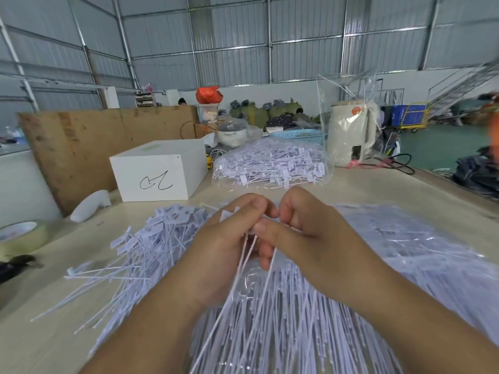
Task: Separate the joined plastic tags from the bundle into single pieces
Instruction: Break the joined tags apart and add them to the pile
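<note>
Head view: bundle (283, 327) of white tags lies nearest, strips fanned toward the camera on the table (35, 341); above it, left hand (229, 238) and right hand (305, 228) meet fingertip to fingertip, both pinching the heads of a few joined tags (249, 255) whose tails hang down between the wrists; loose pile (143, 247) of tags just left of the hands; tape roll (20, 236) at left edge; farther, white box (159, 170) left of centre; bagged tags (270, 163) beyond the hands; kettle (351, 133) far right.
</note>
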Action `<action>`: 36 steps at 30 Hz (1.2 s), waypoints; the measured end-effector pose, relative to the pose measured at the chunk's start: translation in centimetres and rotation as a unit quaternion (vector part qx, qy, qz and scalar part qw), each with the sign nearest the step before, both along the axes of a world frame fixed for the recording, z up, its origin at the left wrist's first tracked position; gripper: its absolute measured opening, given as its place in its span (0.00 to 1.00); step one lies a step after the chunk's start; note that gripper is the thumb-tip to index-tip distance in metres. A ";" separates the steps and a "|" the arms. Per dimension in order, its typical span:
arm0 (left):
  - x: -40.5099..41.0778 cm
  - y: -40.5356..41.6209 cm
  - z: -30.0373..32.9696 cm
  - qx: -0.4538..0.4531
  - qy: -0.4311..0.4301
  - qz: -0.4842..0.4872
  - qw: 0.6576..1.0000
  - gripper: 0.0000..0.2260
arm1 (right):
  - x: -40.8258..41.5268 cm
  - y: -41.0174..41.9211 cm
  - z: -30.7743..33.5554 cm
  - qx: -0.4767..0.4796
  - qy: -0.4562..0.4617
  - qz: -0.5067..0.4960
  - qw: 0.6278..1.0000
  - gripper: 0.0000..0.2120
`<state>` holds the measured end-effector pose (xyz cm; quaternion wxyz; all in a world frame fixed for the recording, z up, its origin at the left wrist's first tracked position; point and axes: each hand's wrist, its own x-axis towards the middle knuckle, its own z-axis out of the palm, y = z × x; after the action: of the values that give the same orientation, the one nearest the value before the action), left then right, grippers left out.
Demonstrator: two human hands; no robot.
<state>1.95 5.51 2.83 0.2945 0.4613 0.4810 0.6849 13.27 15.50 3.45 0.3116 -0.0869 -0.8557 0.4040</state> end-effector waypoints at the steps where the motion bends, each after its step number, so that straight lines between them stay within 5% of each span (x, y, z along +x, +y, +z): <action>1: -0.1 -0.1 0.1 0.001 0.003 -0.007 1.000 0.12 | 0.0 -0.1 0.0 0.015 -0.015 0.005 1.000 0.19; 4: -0.6 -0.4 0.6 0.013 -0.002 -0.004 1.000 0.10 | 0.5 0.6 0.6 -0.004 -0.048 0.043 0.998 0.26; 9: -1.2 -0.3 0.6 0.034 -0.016 0.027 0.999 0.09 | 1.0 2.4 1.2 -0.064 -0.064 0.128 0.988 0.16; 21: -1.4 -0.1 0.2 -0.015 0.048 0.073 0.996 0.08 | 0.1 1.3 0.1 -0.025 -0.082 0.085 0.993 0.21; 28: -0.3 0.6 -0.3 0.050 0.018 0.146 0.988 0.08 | -0.3 0.3 0.2 -0.047 0.000 0.041 0.998 0.23; 36: 0.8 0.8 0.0 0.143 -0.159 0.114 0.970 0.06 | -0.9 -0.7 -0.2 -0.127 0.151 -0.055 0.979 0.22</action>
<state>2.74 6.34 2.85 0.2181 0.3265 0.3742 0.8401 12.41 14.75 3.28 0.4453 -0.1109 -0.7342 0.5003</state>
